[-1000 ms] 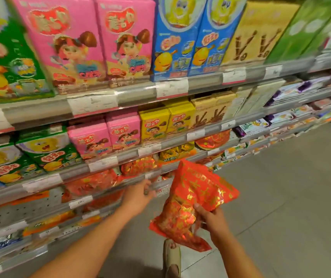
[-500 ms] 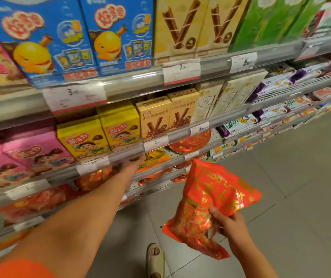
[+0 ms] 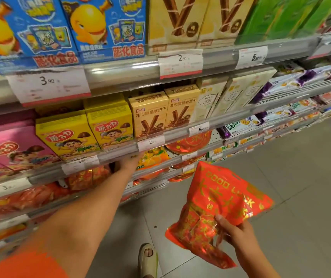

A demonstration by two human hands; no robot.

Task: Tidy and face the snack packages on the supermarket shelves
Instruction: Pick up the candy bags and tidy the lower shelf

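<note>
My right hand (image 3: 233,230) grips a red and gold snack bag (image 3: 218,205) with "GOOD LUCK" printed on it, held over the floor in front of the shelves. My left hand (image 3: 127,164) reaches into the third shelf, under the shelf rail (image 3: 180,135); its fingers are hidden behind the rail, next to red snack bags (image 3: 88,176) and an orange-yellow bag (image 3: 154,157). I cannot see whether the left hand holds anything.
Yellow boxes (image 3: 68,135), brown wafer-roll boxes (image 3: 150,115) and pink boxes (image 3: 10,149) stand on the shelf above my left hand. Blue boxes (image 3: 92,27) fill the top shelf. My sandalled foot (image 3: 147,259) is on the grey tiled floor (image 3: 301,177).
The view has moved right and closer to the shelves. My left hand has reached further into the third shelf. The right hand keeps hold of the red bag.
</note>
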